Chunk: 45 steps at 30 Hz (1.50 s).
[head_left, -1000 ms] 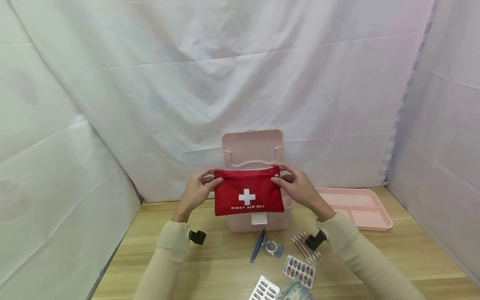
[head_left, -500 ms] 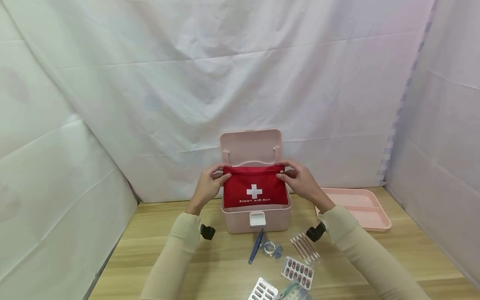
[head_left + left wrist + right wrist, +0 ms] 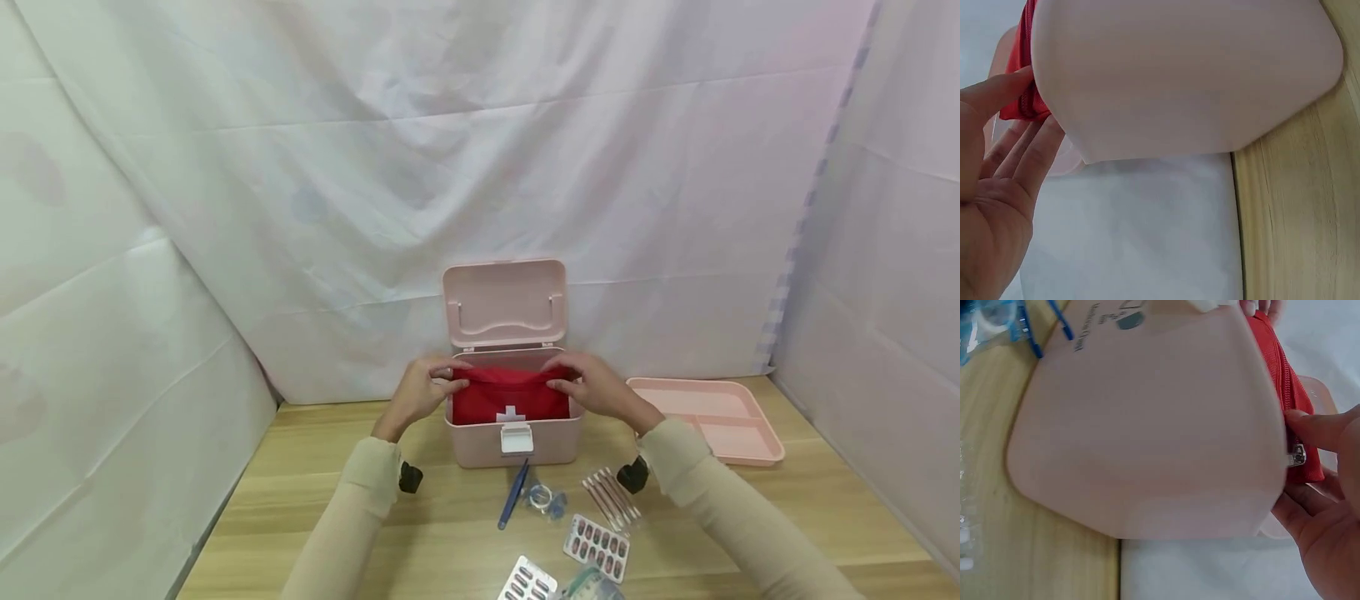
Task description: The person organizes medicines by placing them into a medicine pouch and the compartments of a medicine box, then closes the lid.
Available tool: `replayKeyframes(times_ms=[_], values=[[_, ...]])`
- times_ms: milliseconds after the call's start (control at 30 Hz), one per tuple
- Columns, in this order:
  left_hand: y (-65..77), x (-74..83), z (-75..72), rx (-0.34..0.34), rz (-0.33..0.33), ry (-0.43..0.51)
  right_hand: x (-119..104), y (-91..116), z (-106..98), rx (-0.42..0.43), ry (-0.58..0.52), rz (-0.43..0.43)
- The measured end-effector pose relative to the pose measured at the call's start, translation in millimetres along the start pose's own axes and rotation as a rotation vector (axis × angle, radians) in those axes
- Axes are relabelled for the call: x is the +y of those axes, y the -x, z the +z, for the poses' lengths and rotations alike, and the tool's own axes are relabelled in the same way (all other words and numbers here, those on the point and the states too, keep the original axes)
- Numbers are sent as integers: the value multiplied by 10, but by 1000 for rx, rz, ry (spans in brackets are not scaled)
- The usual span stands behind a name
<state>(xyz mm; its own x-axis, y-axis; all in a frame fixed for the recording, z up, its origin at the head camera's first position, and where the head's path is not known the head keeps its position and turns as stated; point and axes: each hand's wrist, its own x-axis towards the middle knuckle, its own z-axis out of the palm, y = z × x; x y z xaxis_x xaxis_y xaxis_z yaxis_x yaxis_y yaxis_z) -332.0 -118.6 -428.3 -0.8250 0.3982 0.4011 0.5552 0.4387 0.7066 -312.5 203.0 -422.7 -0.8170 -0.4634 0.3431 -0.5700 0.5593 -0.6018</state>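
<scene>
A red zippered first aid pouch (image 3: 480,402) with a white cross stands partly inside the pink medicine box (image 3: 480,446), its lower part hidden by the front wall. My left hand (image 3: 422,390) pinches the pouch's top left corner between thumb and fingers. At the top right corner, by the zipper pull (image 3: 1298,455), my right hand (image 3: 596,387) pinches it likewise. The box's lid (image 3: 506,300) stands raised at the back. In the left wrist view, the pouch (image 3: 1025,100) sticks out past the box rim, with the left thumb on its near face.
Blue tweezers (image 3: 513,496), a tape roll (image 3: 540,497) in clear blue wrap, cotton swabs (image 3: 611,500) and capsule blister packs (image 3: 597,546) lie before the box. A pink divided tray (image 3: 738,437) is at the right. A clear bag (image 3: 592,586) shows at the bottom edge.
Both hands have brought the pouch from in front of the box to above it, then lowered it inside. Its printed lettering is now hidden behind the front wall.
</scene>
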Motion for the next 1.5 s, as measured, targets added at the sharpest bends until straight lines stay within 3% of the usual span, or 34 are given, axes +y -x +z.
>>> replayKeyframes(times_ms=[167, 267, 500, 767, 933, 1200, 1500], values=[[-10, 20, 17, -112, 141, -172, 53, 8, 10, -84, 102, -105], [-18, 81, 28, -174, 189, -284, 53, -3, 11, -130, 185, -189], [-31, 212, 85, -304, 207, -472, -32, -28, 33, -241, 316, -259], [-49, 224, 178, -312, 204, -589, -30, -66, 105, -257, 415, -291], [-60, 204, 220, -299, 212, -628, -16, -111, 133, -236, 447, -315], [-95, 168, 274, -290, 210, -626, -43, -181, 172, -263, 515, -258], [-94, 179, 298, -345, 179, -606, -73, -237, 202, -301, 518, -207]])
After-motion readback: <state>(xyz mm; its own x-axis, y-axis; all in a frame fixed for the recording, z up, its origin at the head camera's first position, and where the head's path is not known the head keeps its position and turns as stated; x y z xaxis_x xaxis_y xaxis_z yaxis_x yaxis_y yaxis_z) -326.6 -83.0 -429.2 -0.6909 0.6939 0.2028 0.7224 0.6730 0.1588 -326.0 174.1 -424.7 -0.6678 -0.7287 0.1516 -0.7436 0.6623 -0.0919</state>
